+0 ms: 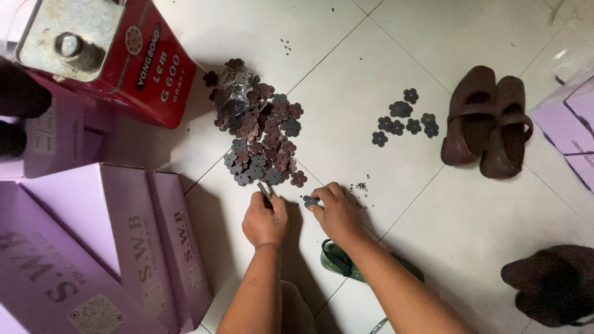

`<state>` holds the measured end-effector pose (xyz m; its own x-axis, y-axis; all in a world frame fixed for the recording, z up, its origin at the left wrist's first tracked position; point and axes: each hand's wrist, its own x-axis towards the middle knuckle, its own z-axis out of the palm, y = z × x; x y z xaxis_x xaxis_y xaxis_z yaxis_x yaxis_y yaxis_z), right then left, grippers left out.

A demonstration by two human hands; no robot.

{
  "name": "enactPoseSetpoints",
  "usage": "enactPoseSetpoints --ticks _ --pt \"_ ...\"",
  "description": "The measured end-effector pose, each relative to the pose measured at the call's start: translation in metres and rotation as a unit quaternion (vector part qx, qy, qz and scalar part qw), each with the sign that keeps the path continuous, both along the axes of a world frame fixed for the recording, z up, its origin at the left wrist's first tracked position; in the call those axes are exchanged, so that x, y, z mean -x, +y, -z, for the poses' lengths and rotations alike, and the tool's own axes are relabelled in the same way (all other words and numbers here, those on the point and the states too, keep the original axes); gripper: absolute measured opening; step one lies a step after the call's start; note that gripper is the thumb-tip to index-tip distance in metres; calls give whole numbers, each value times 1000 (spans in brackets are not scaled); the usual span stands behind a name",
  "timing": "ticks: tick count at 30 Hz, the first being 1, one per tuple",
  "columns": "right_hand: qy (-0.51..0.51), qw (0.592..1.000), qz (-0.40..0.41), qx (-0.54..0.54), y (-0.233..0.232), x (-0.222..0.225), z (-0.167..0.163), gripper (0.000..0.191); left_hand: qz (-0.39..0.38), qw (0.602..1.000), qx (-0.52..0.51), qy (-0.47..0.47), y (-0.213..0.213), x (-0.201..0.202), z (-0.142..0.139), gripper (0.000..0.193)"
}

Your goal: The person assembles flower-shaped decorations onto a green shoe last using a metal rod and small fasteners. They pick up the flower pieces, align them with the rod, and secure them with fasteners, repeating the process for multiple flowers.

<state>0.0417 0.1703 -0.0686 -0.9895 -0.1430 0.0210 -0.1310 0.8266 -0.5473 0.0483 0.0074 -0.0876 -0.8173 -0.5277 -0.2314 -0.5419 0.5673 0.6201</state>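
My left hand (264, 220) is closed around a thin metal tool (265, 190) whose tip points up toward a heap of small flower-shaped cut-outs (263, 142), dark grey and brown, on the white tiled floor. My right hand (337, 210) pinches one dark grey flower piece (310, 201) just right of the tool tip. A clear plastic bag (234, 86) lies at the top of the heap. A smaller group of dark grey flower pieces (405, 120) lies apart to the right.
A red metal can (105, 52) stands at the upper left. Lilac cardboard boxes (105, 247) lie at the left, more at the right edge (569, 124). A pair of brown shoes (489, 124) sits at right; a dark shoe (550, 284) lower right. Green sandal (337, 260) under my forearm.
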Motion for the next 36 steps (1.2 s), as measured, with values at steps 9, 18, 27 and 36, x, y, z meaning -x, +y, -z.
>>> enactPoseSetpoints --ticks 9,18,27,36 --pt "-206 945 133 217 33 -17 -2 16 -9 1000 -2 29 -2 -3 12 27" --pt "-78 934 218 271 56 -73 -39 16 -144 807 -572 -36 58 -36 -39 17" --pt "-41 966 153 204 66 -67 -33 22 -150 793 -590 16 80 -32 -48 18" --pt "9 992 128 13 80 -16 13 16 -108 806 -581 42 89 -13 -5 12"
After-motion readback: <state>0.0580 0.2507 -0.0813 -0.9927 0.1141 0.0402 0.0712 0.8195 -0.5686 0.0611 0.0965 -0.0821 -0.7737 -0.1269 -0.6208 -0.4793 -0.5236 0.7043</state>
